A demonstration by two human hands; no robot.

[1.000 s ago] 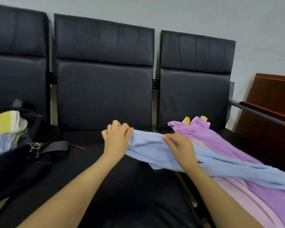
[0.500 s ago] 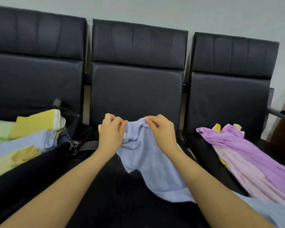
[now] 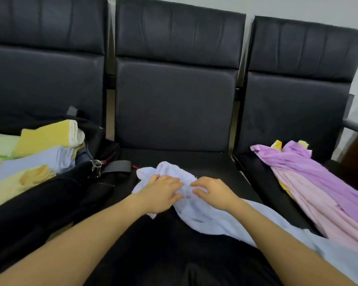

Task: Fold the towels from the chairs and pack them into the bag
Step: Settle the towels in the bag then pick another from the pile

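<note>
A crumpled pale blue terry towel [image 3: 196,205] is spread across the seat of the middle black padded chair [image 3: 174,104], its far end bunched near the seat's back and its length trailing off toward the lower right. The left hand [image 3: 160,193] is laid palm-down on the bunched end, fingers lightly bent into the cloth. The right hand [image 3: 213,194] is set just beside it on the same towel, fingertips curled; whether either grip actually pinches fabric cannot be told, since the fingertips are partly sunk in folds. On the left chair, an open black bag [image 3: 74,182] is filled with folded yellow, blue and green towels [image 3: 48,141]. On the right chair, a loose heap of purple and pink towels [image 3: 318,182] is draped.
</note>
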